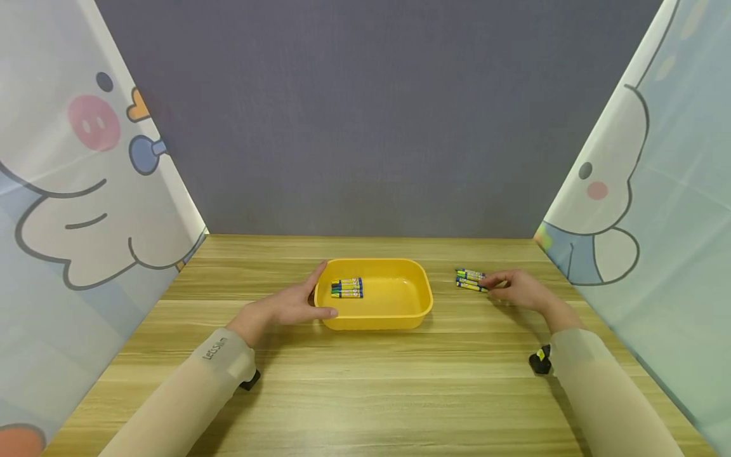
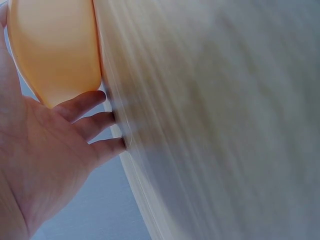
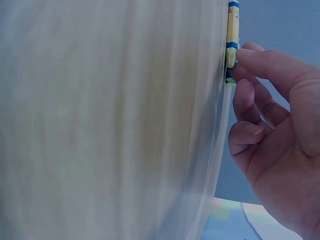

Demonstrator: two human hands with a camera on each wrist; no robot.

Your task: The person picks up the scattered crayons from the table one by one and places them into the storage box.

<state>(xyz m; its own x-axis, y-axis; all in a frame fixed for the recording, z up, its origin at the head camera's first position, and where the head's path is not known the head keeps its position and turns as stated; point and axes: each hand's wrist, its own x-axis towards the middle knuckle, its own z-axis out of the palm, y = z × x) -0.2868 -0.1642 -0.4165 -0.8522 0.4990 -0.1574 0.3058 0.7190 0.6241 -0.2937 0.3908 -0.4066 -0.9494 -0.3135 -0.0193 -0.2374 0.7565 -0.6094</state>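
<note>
- Dark grey backdrop (image 1: 371, 120): stands upright behind the table, plain.
- Wood-grain table (image 1: 365, 387): light, streaky; fills the lower middle of the head view.
- Side panels: left panel (image 1: 57, 158) has a cartoon with a pink snout; right panel (image 1: 674, 190) has a pale cartoon with a pink cheek.
- Sleeves: left sleeve (image 1: 183, 393) has lettering near the cuff; right sleeve (image 1: 617, 400) looks plain.
- Yellow tray (image 1: 394, 298): on the table, mid-view, long side facing the person, rounded corners.
- Left hand (image 1: 294, 303): spread wide at the tray's left end, digits fairly straight; touches the tray, one digit over the near-left rim.
- Right hand (image 1: 522, 291): right of the tray, thumb and index nearly together at the ends of the loose crayons (image 1: 468, 280), other fingers bent; cannot tell whether it grips one.
- Black wrist fittings: one partly visible under the left cuff (image 1: 250, 381), one beside the right cuff (image 1: 539, 360).
- Crayon row (image 1: 347, 287): inside the tray, left part, side by side, yellow wrappers.
- Loose crayons: on the table, apart from the tray, grouped closely, blue ends.
</note>
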